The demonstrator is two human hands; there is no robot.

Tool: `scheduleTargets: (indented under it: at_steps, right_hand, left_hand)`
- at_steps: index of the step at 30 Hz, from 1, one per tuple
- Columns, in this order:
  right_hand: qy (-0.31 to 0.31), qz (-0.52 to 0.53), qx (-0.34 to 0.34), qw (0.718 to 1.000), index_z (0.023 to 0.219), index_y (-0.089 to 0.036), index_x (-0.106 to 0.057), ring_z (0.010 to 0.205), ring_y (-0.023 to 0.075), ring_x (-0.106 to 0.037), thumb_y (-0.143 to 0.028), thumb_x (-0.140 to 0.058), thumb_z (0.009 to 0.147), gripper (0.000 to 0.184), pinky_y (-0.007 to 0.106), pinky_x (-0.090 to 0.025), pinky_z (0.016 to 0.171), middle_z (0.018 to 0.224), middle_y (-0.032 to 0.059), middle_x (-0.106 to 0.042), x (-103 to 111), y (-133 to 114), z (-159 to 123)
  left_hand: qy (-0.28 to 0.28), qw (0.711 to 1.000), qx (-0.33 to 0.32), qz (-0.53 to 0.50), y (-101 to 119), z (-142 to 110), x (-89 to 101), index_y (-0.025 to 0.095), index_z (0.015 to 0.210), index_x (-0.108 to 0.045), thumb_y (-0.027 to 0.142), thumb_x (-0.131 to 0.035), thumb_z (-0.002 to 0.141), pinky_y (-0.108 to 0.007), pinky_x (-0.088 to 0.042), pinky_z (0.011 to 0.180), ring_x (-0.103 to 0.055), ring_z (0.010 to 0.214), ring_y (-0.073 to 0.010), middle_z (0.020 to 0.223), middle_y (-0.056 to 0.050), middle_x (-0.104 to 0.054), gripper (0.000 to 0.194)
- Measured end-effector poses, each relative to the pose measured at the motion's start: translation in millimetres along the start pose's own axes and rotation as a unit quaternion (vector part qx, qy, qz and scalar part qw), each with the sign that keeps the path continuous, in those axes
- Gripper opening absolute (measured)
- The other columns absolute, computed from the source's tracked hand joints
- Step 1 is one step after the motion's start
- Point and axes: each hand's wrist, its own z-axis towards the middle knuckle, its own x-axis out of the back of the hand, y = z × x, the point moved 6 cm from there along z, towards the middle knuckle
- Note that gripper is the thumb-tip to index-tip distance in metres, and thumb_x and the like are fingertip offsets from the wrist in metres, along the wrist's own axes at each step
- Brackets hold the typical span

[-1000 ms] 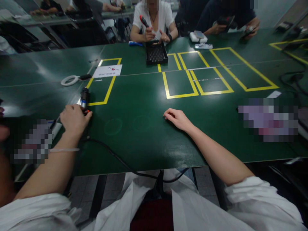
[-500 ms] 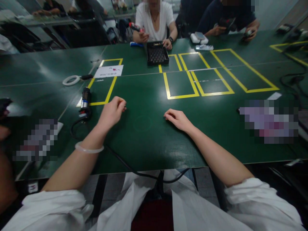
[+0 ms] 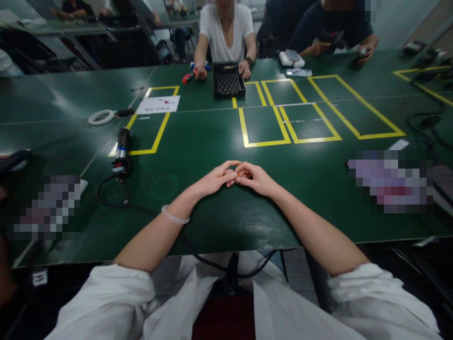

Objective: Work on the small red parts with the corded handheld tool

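Okay, so from the head view: both hands are together over the near part of the green counter (image 3: 198, 141), fingertips meeting. The left hand (image 3: 214, 182) has its fingers bent in from one side, and the right hand (image 3: 257, 179) is curled in from the other. There's a tiny orange bit (image 3: 239, 175) right where the fingertips meet, but it's so small and covered up that I can't tell which hand is clamped on it, or how tightly. The left wrist has a pale bangle (image 3: 175, 215) on it.

Over to the left, well apart from the hands, a dark cylindrical tool (image 3: 122, 147) with a blue band sits by the corner of a yellow tape outline (image 3: 161, 132), with a black cable (image 3: 141, 208) near it. A white sheet (image 3: 158, 105) lies across that same outline, and a white ring (image 3: 102, 117) is just left of it.

Across the counter, a person in a white top (image 3: 228, 35) has one hand on a red-and-black tool (image 3: 189, 76) and the other by a black tray (image 3: 229, 85). Blurred-out stuff (image 3: 392, 182) sits off to the right.
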Motion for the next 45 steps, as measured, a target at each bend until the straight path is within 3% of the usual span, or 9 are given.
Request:
scheduleTargets:
  at_steps: [3,6,9,15,23,28,37,45]
  right_hand:
    - [0.009,-0.003,-0.005,1.0,0.096,-0.019,-0.056,0.071,0.0126,-0.06,-0.039,-0.065,0.087,0.024,0.027,-0.048,0.069,0.082,0.0014,-0.068,1.9,2.9,-0.1]
    - [0.039,-0.023,-0.016,0.999,0.097,-0.019,-0.057,0.066,0.0115,-0.057,-0.041,-0.068,0.084,0.028,0.025,-0.046,0.064,0.079,-0.0009,-0.063,7.6,9.4,0.3]
    - [0.067,-0.037,-0.015,0.997,0.098,-0.019,-0.058,0.065,0.0112,-0.055,-0.042,-0.068,0.083,0.029,0.025,-0.046,0.062,0.079,-0.0011,-0.061,12.2,11.0,0.4]
    - [0.076,-0.083,-0.007,0.994,0.098,-0.02,-0.059,0.062,0.0114,-0.053,-0.041,-0.065,0.087,0.025,0.025,-0.042,0.06,0.074,-0.002,-0.06,12.4,7.2,-0.7]
    - [0.065,-0.059,-0.016,0.996,0.104,-0.02,-0.056,0.064,0.0119,-0.057,-0.044,-0.066,0.086,0.031,0.025,-0.045,0.062,0.075,-0.0022,-0.061,10.3,11.3,-0.1]
    - [0.062,-0.012,-0.022,0.998,0.094,-0.019,-0.057,0.068,0.0125,-0.06,-0.046,-0.061,0.09,0.028,0.027,-0.05,0.067,0.075,-0.0001,-0.062,10.1,11.9,1.2]
    - [0.061,-0.047,0.005,0.997,0.095,-0.019,-0.06,0.066,0.0114,-0.055,-0.044,-0.067,0.087,0.027,0.026,-0.046,0.062,0.083,0.0008,-0.063,12.1,9.6,1.2]
    - [0.079,-0.046,-0.006,0.996,0.095,-0.019,-0.059,0.07,0.0123,-0.056,-0.04,-0.07,0.083,0.026,0.026,-0.046,0.065,0.084,0.001,-0.064,13.2,10.2,0.8]
  left_hand:
    - [0.034,0.999,0.018,-0.023,-7.4,1.1,4.7,0.013,0.131,-0.05,0.044,-0.055,0.093,-0.026,-0.045,0.068,-0.054,0.068,-0.0118,0.08,-0.002,-0.059,0.05]
    - [0.065,0.996,0.034,-0.06,-16.1,3.2,10.5,0.013,0.111,-0.055,0.048,-0.055,0.092,-0.027,-0.046,0.069,-0.056,0.068,-0.0125,0.076,-0.002,-0.059,0.04]
    - [0.065,0.993,0.043,-0.084,-20.3,3.7,12.6,0.014,0.099,-0.055,0.051,-0.056,0.09,-0.027,-0.047,0.07,-0.058,0.069,-0.013,0.074,-0.003,-0.06,0.038]
    - [0.056,0.996,0.031,-0.054,-13.9,1.7,11.2,0.012,0.093,-0.058,0.047,-0.061,0.088,-0.027,-0.046,0.071,-0.057,0.071,-0.0121,0.078,-0.004,-0.061,0.036]
    - [0.042,0.999,0.016,-0.027,-11.8,1.2,9.7,0.012,0.096,-0.058,0.038,-0.071,0.081,-0.027,-0.045,0.072,-0.057,0.072,-0.0116,0.081,-0.003,-0.061,0.033]
    - [0.038,0.999,0.011,-0.034,-8.6,-0.6,7.6,0.011,0.098,-0.057,0.035,-0.072,0.08,-0.026,-0.044,0.072,-0.058,0.073,-0.0114,0.082,-0.004,-0.063,0.033]
    - [0.042,0.997,0.018,-0.061,-15.3,1.2,10.3,0.011,0.102,-0.058,0.039,-0.071,0.081,-0.027,-0.047,0.075,-0.06,0.078,-0.0127,0.085,-0.005,-0.064,0.037]
    - [0.048,0.996,0.0,-0.071,-10.9,-0.1,8.7,0.012,0.096,-0.057,0.029,-0.075,0.077,-0.024,-0.044,0.069,-0.056,0.072,-0.0096,0.08,-0.001,-0.06,0.031]
